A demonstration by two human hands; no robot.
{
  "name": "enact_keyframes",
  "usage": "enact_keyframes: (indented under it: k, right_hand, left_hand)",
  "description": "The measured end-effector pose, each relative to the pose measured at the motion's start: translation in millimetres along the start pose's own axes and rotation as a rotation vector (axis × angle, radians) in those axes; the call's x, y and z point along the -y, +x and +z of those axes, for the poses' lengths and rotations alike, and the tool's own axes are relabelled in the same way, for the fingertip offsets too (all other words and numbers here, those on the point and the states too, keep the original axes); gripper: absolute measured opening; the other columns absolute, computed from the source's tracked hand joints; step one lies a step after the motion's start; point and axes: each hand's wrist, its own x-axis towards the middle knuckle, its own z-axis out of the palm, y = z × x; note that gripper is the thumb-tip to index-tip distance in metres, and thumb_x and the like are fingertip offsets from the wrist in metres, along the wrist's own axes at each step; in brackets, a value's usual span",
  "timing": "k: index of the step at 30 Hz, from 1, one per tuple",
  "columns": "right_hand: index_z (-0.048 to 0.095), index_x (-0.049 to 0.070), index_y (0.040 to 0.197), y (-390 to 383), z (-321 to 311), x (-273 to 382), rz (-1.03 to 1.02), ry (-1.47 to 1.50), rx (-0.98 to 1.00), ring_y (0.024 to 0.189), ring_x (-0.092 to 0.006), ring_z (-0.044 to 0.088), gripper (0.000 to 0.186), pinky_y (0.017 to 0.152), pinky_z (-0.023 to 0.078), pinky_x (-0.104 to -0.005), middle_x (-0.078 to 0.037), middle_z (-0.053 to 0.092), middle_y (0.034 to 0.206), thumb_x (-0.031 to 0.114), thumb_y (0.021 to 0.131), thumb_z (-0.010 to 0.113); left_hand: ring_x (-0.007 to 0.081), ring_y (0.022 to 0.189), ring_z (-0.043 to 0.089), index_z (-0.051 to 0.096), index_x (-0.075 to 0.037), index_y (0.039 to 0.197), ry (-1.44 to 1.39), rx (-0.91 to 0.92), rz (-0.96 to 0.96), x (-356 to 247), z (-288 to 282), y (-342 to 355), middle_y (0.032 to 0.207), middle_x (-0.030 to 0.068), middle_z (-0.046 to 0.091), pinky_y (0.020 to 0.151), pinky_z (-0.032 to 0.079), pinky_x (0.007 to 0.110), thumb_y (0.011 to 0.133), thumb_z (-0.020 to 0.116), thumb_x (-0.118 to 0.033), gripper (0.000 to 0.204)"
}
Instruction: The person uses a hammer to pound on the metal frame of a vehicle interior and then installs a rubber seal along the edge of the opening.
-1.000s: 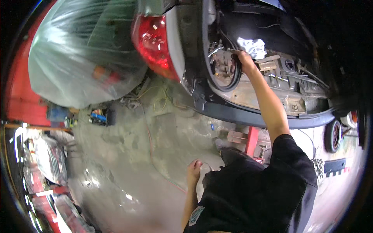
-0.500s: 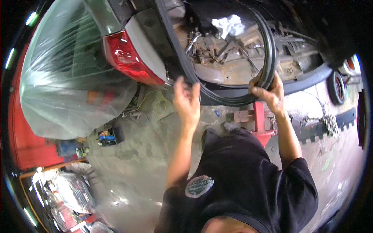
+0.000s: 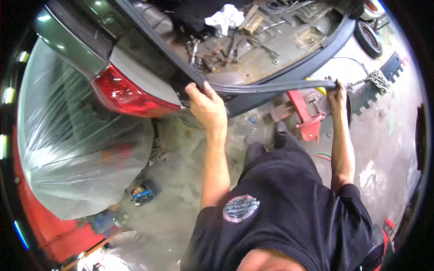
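A black rubber weatherstrip (image 3: 271, 86) runs down the left edge of the car's rear opening. At the lower corner it leaves the body and stretches off to the right, nearly straight. My left hand (image 3: 209, 108) is closed on the strip at that corner, thumb and fingers bent around it. Out to the right, my right hand (image 3: 338, 95) grips the free length, pulled away from the rear sill (image 3: 298, 67). A red tail light (image 3: 131, 95) sits just left of my left hand.
Inside the cargo well lie loose tools (image 3: 230, 49) and a white rag (image 3: 224, 19). Below the sill stands a red floor jack (image 3: 305, 115). Plastic sheeting (image 3: 81, 149) hangs at left beside a small tool box (image 3: 145, 192). A wheel (image 3: 368, 39) lies far right, near a chain (image 3: 377, 81).
My right hand has moved right, and the strip's loop has straightened into a stretched length. My left hand has closed on it at the corner. The view has shifted.
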Motion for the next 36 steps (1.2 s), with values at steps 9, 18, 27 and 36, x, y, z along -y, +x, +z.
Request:
enact_keyframes:
  k: [9,18,27,36]
  right_hand:
    - [0.049,0.008,0.122,-95.0,-15.0,-131.2,0.334,-0.52,0.157,0.091,-0.0235,0.069,0.034,0.081,0.055,-0.0344,-0.012,0.071,0.097,0.01,0.093,0.065]
    - [0.066,0.001,0.106,-45.0,-8.4,-115.8,0.314,-0.956,0.457,0.093,-0.0183,0.066,0.024,0.087,0.05,-0.0328,-0.009,0.072,0.099,0.011,0.086,0.074]
    - [0.065,0.0,0.107,-33.7,-0.1,-125.6,0.572,-1.048,0.447,0.085,-0.018,0.066,0.028,0.082,0.053,-0.0326,-0.009,0.072,0.095,0.013,0.085,0.076]
    - [0.061,-0.001,0.116,-8.3,-7.3,-115.4,0.495,-0.698,0.235,0.102,-0.0225,0.066,0.027,0.088,0.055,-0.0386,-0.013,0.069,0.111,0.01,0.092,0.067]
  left_hand:
    - [0.0257,0.058,0.064,0.047,0.004,0.114,0.299,-0.009,0.039,-20.1,-23.8,37.2,0.084,0.0195,0.064,0.052,0.05,0.038,0.099,0.06,-0.016,0.029]
    - [0.0156,0.039,0.055,0.049,0.002,0.077,0.498,-0.03,-0.089,-42.0,-17.4,66.1,0.051,0.009,0.055,0.034,0.042,0.031,0.098,0.062,-0.017,0.032]
    - [0.015,0.042,0.057,0.05,0.003,0.078,0.312,-0.092,-0.339,-57.7,2.8,66.4,0.057,0.0112,0.058,0.034,0.042,0.028,0.098,0.064,-0.022,0.036]
    - [0.0164,0.043,0.059,0.052,0.007,0.083,0.317,-0.066,-0.45,-39.9,11.1,52.6,0.063,0.0128,0.06,0.036,0.046,0.028,0.098,0.064,-0.027,0.039]
